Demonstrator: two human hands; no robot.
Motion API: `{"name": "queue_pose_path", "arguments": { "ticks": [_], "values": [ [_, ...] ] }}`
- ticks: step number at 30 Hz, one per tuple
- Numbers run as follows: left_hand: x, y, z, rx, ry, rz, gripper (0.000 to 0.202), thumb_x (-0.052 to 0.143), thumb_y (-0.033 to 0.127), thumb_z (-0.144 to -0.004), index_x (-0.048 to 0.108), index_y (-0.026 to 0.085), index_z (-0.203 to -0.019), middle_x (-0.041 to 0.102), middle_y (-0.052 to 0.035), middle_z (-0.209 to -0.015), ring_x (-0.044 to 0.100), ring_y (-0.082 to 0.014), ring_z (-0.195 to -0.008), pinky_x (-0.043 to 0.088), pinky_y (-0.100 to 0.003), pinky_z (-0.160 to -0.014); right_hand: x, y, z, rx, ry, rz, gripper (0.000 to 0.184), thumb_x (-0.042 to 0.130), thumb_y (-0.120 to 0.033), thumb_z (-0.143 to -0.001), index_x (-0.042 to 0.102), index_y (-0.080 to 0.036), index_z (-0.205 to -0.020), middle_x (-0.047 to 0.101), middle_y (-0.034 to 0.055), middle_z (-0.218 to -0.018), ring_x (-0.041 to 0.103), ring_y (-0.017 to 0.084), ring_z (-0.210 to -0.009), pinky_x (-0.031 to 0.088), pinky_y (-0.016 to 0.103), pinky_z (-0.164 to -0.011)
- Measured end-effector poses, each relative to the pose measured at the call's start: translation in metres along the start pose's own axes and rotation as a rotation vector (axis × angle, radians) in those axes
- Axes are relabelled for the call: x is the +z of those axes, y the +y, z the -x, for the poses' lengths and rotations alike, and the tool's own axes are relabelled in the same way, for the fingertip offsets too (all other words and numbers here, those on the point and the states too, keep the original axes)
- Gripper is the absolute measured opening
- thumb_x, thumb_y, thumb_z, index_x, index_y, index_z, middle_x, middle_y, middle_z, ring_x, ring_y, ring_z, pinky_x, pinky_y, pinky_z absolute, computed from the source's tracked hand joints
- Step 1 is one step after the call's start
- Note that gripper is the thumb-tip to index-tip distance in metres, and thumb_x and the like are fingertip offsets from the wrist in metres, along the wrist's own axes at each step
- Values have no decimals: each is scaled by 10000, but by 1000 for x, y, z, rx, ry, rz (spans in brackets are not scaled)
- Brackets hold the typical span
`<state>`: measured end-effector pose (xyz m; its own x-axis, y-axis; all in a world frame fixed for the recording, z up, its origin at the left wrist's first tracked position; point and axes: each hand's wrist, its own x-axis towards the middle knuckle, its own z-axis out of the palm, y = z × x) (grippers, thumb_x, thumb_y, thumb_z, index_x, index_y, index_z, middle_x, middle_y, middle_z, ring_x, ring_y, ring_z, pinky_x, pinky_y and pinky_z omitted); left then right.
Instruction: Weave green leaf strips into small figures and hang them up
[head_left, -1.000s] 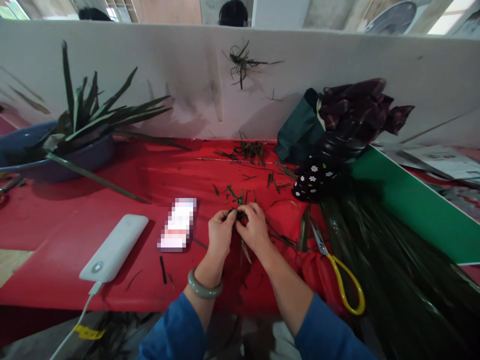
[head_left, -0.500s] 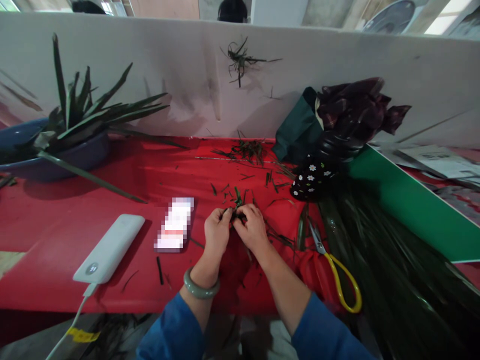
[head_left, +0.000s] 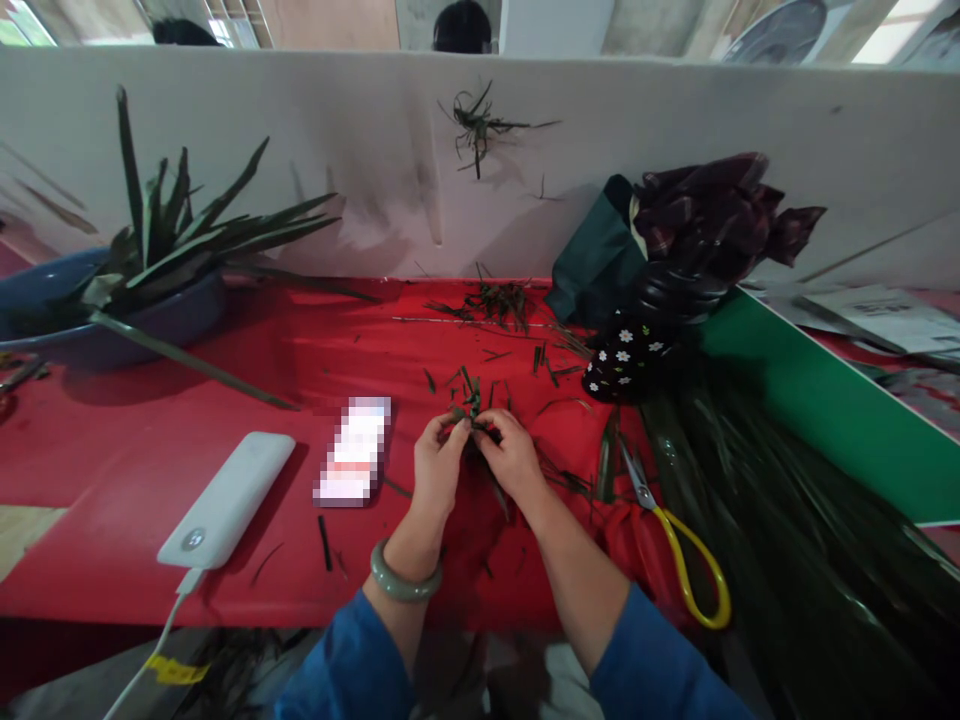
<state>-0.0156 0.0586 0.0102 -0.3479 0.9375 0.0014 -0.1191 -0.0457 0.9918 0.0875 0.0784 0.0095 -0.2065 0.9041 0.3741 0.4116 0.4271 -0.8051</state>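
Note:
My left hand (head_left: 437,468) and my right hand (head_left: 510,459) meet over the red tabletop (head_left: 150,460), fingertips pinched together on a small bundle of dark green leaf strips (head_left: 471,418). A few strip ends stick up above my fingers, and one hangs down under my right hand. A pale green bangle (head_left: 405,577) sits on my left wrist. Both sleeves are blue.
Yellow-handled scissors (head_left: 679,540) lie right of my right hand beside a big pile of long green leaves (head_left: 795,540). A white power bank (head_left: 229,497) and a phone (head_left: 354,449) lie left. A blue basin of leaves (head_left: 112,310) stands far left. Dark cloth items (head_left: 675,270) sit at the back.
My hands have stayed in the same spot, working the leaf bundle with small finger shifts; the strip ends above my fingers have changed angle slightly.

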Motion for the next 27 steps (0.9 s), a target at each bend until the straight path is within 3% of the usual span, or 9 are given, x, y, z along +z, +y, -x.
{"name": "queue_pose_path", "arguments": {
  "ticks": [4,9,14,19,27],
  "values": [
    [2,-1,-2,-38,-116,96,216,537,303,-677,584,154,-825,590,-15,-797,527,-110,-743,396,-238,-717,0,0,-1,-4,-8,-54,147,463,-161,-713,526,-196,-842,533,33,-876,511,133,-815,409,250,-744],
    [-1,-4,-5,-64,-64,162,185,534,304,-678,569,152,-778,572,4,-732,514,-95,-671,403,-223,-658,-1,4,0,103,-51,-9,176,508,-259,-719,500,-196,-883,572,22,-852,534,125,-699,416,235,-647],
    [-5,-3,-6,-3,29,-35,198,498,340,-701,553,151,-727,550,12,-650,493,-92,-598,390,-206,-575,-3,10,0,66,-208,104,164,416,-298,-793,549,-205,-816,606,5,-737,544,128,-689,378,218,-623],
    [-13,-1,-7,69,98,-342,229,465,371,-721,554,162,-698,554,6,-605,487,-105,-559,360,-208,-533,-2,10,1,75,-276,118,188,387,-289,-806,557,-208,-800,590,-6,-677,523,116,-630,347,196,-569],
    [-20,-5,-11,81,102,-342,249,462,389,-719,561,160,-713,547,3,-606,475,-107,-560,347,-202,-517,-6,8,1,90,-334,80,175,404,-282,-791,550,-193,-754,543,-21,-626,480,103,-597,318,186,-545]
  ]
}}
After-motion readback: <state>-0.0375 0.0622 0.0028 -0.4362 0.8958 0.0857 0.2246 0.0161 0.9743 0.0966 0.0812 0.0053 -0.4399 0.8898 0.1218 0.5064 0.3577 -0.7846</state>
